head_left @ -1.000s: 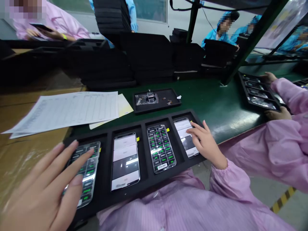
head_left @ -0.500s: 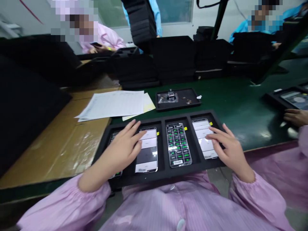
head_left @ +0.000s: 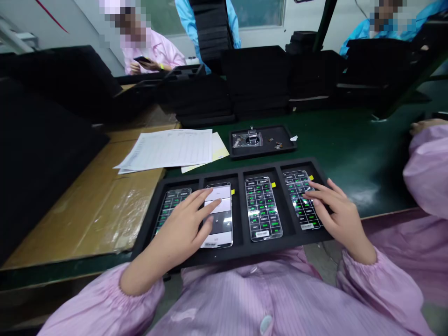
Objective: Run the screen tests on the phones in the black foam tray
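A black foam tray (head_left: 241, 249) in front of me holds several smartphones, one in each slot. My left hand (head_left: 187, 221), open with its fingers apart, is over the second phone (head_left: 222, 221), whose screen shows white and grey bands. The leftmost phone (head_left: 171, 205) is partly covered by that hand and shows a dark grid with green text. The third phone (head_left: 263, 207) has the same grid and lies untouched. Over the rightmost phone (head_left: 301, 198), also on the grid, my right hand (head_left: 338, 214) is open, fingertips at the screen; contact is hard to tell.
Printed sheets (head_left: 171, 149) lie on brown cardboard (head_left: 94, 205) at left. Behind the phones is a small black tray (head_left: 262, 151) with a bag and small parts. Tall stacks of black trays (head_left: 257, 79) line the back. A co-worker's sleeve (head_left: 427, 163) is at right.
The rightmost phone's screen has switched from white bands to the dark green-text grid. My left index fingertip has moved lower on the second phone. At right, the co-worker's hand has moved away.
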{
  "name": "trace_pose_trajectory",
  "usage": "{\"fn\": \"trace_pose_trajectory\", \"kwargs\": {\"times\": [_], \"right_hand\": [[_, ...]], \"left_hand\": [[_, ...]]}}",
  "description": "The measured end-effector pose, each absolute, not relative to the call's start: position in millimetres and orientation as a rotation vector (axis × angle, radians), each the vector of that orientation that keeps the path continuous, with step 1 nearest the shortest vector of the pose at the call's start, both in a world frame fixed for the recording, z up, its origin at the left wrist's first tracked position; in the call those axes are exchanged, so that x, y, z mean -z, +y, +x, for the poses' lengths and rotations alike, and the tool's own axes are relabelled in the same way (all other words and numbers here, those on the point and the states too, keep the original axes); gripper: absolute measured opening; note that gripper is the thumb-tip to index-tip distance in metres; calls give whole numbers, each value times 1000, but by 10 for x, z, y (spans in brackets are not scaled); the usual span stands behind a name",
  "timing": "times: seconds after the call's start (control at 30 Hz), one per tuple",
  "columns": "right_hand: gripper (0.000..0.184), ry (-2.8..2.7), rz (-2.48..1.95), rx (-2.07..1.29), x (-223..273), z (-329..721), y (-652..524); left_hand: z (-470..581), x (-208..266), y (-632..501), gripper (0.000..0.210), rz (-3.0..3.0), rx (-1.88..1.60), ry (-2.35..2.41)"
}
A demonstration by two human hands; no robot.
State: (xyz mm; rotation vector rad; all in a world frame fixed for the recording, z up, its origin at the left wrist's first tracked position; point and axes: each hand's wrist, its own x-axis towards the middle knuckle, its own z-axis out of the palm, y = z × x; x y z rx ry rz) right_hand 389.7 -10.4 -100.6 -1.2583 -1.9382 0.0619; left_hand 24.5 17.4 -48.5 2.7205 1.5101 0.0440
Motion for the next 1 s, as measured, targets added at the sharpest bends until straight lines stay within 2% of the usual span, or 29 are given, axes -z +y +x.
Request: {"fn": "trace_pose_trajectory", "kwargs": {"times": [0.3, 0.5, 0.77, 1.0], "right_hand": [[24, -1882, -1300, -81, 990, 3880, -99], [25, -1805, -1332, -115, 998, 3874, -92], [26, -1787, -1347, -158, 945, 3885, -152], [58, -2365, -1441, -423, 818, 3500, -557]], "left_hand": [[163, 588, -71, 50, 2875, -336, 1443], [110, 762, -172, 48, 2916, -332, 1360], [-79, 706, -255, 68, 2745, -571, 1486], [-175, 841, -547, 66, 2662, -427, 1514]]}}
